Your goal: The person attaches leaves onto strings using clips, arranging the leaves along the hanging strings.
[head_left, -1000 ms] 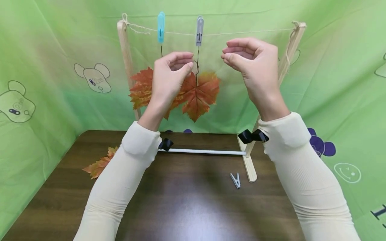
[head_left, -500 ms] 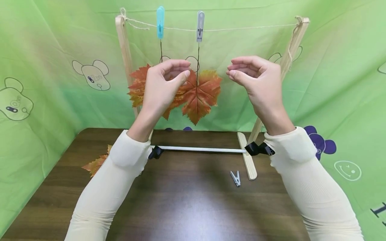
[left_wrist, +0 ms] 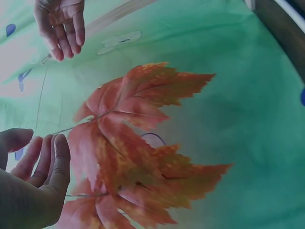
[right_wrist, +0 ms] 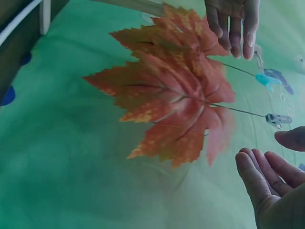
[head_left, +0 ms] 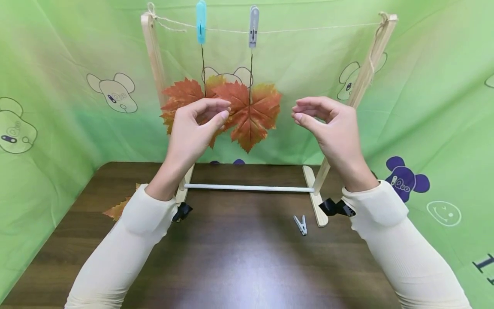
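Two orange-red maple leaves hang by their stems from a string [head_left: 308, 28] in the head view. A blue clothespin [head_left: 201, 22] holds the left leaf [head_left: 183, 92], and a grey clothespin [head_left: 253, 26] holds the right leaf [head_left: 254, 118]. My left hand [head_left: 193, 131] is raised before the left leaf, covering part of it, fingers loosely bent and holding nothing. To the right of the leaves, my right hand [head_left: 335, 133] hovers with relaxed fingers and nothing in them. The right wrist view shows a gap between its thumb and fingertips [right_wrist: 245, 162].
The string is tied between two wooden posts [head_left: 364, 79], joined low down by a white rod [head_left: 247, 188]. A grey clothespin [head_left: 301, 225] lies on the brown table [head_left: 239, 249] near the right foot. Another leaf [head_left: 117, 209] lies at left, partly behind the left sleeve.
Both hands have come down from near the string, and the left has also drawn left, away from the right leaf. The hanging leaves stay clipped. The head view has tilted slightly.
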